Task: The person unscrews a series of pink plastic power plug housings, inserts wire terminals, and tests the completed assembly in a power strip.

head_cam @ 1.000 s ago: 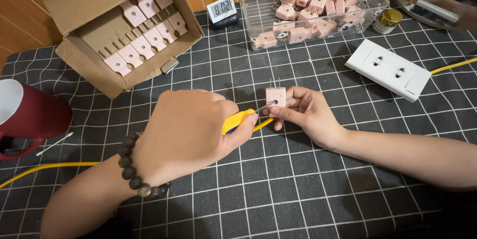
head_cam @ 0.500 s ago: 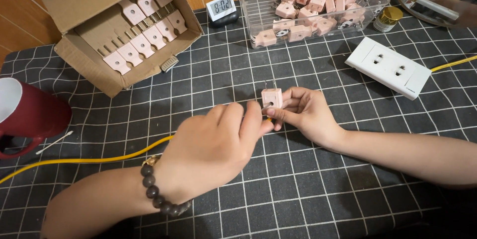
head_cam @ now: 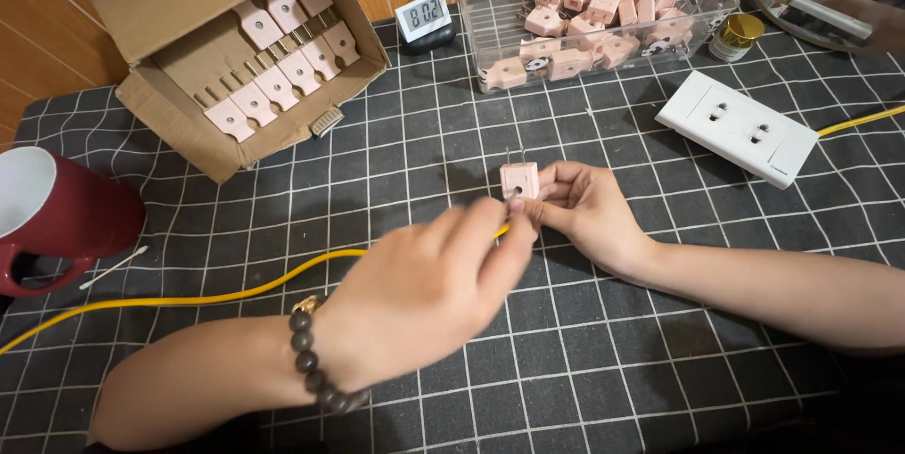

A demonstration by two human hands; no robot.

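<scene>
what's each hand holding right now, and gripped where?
Right hand pinches the pink plug by its lower body, prongs pointing up. Left hand holds the yellow cable near its end, fingertips at the plug's base; the exact grip is hidden.

Both forearms bare, no sleeves in view. Left hand (head_cam: 424,289): dark round-bead bracelet (head_cam: 316,369) on the wrist, one amber-gold bead at its top edge, nearest the yellow cable (head_cam: 189,298). Right hand (head_cam: 589,214): no rings, no watch, wrist bare.

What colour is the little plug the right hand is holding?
Pale pink, seen best in the head view: the plug, held by the right hand.
</scene>
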